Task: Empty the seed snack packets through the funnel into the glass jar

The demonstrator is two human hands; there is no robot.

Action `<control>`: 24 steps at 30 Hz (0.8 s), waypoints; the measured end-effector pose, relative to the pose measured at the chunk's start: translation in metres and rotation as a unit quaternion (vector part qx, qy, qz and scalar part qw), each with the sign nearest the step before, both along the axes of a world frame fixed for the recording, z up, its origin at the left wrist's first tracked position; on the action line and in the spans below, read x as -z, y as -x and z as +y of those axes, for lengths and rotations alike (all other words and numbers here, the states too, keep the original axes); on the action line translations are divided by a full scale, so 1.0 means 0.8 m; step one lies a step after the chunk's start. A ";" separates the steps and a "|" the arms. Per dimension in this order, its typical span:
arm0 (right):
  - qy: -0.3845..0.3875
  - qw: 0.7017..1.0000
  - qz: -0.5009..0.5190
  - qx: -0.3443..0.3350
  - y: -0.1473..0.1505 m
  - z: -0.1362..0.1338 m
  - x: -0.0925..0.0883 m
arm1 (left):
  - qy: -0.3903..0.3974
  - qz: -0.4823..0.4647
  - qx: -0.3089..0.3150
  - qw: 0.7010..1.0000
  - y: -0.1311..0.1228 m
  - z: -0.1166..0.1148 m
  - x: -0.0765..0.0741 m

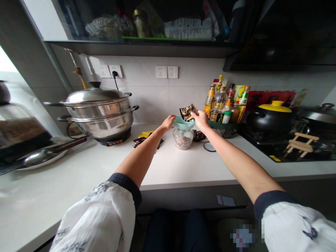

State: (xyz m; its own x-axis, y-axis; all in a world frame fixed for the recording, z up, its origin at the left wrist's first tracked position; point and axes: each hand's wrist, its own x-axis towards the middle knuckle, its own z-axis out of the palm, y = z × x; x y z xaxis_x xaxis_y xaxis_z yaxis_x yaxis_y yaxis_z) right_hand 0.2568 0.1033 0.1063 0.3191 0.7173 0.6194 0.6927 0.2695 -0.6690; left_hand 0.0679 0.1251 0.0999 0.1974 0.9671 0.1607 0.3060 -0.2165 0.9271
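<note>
Two arms [147, 152] stretch across the white table [173, 169], and look at that clear jar [183, 140]: speckled grains in its lower part, so some filling seems done, with room left above! A thin dark ring [209, 151] lies near it, under the right forearm. More packets [147, 137] wait to the left; full or empty, no telling. On the jar sits a teal funnel-like bowl [184, 124], the left hand [168, 122] at its rim, fingers seemingly pinching the edge. And the right hand [201, 120] pinches a dark packet [188, 112], tilted over that bowl! Whether anything pours, can't tell. Farther back, bottles [219, 99] crowd a basket [227, 131].
</note>
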 end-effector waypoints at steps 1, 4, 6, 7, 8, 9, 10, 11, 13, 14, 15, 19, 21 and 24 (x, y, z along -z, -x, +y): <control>-0.018 1.000 0.005 0.007 -0.001 0.000 -0.005 | -0.006 0.009 -0.008 1.000 -0.002 0.001 0.001; -0.051 0.998 0.015 0.017 -0.002 0.003 -0.011 | -0.027 0.035 -0.023 0.999 -0.005 0.005 0.006; -0.014 1.000 -0.001 0.002 0.000 0.005 -0.007 | -0.037 0.047 -0.031 0.998 -0.005 0.007 0.009; 0.012 1.000 -0.011 -0.007 0.002 0.005 -0.004 | -0.041 0.053 -0.034 0.997 -0.005 0.008 0.010; 0.027 0.999 -0.018 -0.010 0.003 0.004 -0.001 | -0.046 0.058 -0.038 0.997 -0.005 0.009 0.011; 0.027 0.999 -0.019 -0.007 0.005 0.003 0.000 | -0.052 0.065 -0.040 0.996 -0.005 0.010 0.012; 0.016 1.000 -0.016 -0.001 0.006 0.001 0.000 | -0.060 0.072 -0.041 0.995 -0.005 0.011 0.013; 0.001 1.000 -0.012 0.004 0.007 -0.001 -0.003 | -0.069 0.078 -0.042 0.994 -0.005 0.012 0.014; -0.028 1.000 0.001 0.009 0.007 -0.003 -0.010 | -0.084 0.089 -0.041 0.992 -0.005 0.013 0.015; -0.041 0.999 0.005 0.012 0.007 -0.003 -0.014 | -0.089 0.092 -0.040 0.991 -0.005 0.013 0.016; -0.046 0.999 0.006 0.015 0.007 -0.003 -0.016 | -0.091 0.095 -0.039 0.991 -0.005 0.013 0.016; 0.026 0.999 -0.041 -0.007 0.006 0.003 -0.008 | -0.093 0.100 -0.035 0.990 -0.004 0.011 0.016; 0.021 0.999 -0.035 -0.003 0.005 0.003 -0.002 | -0.091 0.099 -0.035 0.990 -0.004 0.010 0.015; -0.020 1.000 -0.014 0.010 0.004 0.001 -0.004 | -0.090 0.094 -0.035 0.991 -0.004 0.009 0.014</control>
State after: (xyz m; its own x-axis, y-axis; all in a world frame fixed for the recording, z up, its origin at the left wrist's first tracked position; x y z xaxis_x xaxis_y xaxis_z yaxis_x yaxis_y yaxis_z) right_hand 0.2535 0.1044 0.1097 0.3159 0.6851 0.6563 0.7167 0.2810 -0.6383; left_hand 0.0712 0.1324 0.0888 0.1734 0.9386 0.2981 0.4895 -0.3448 0.8009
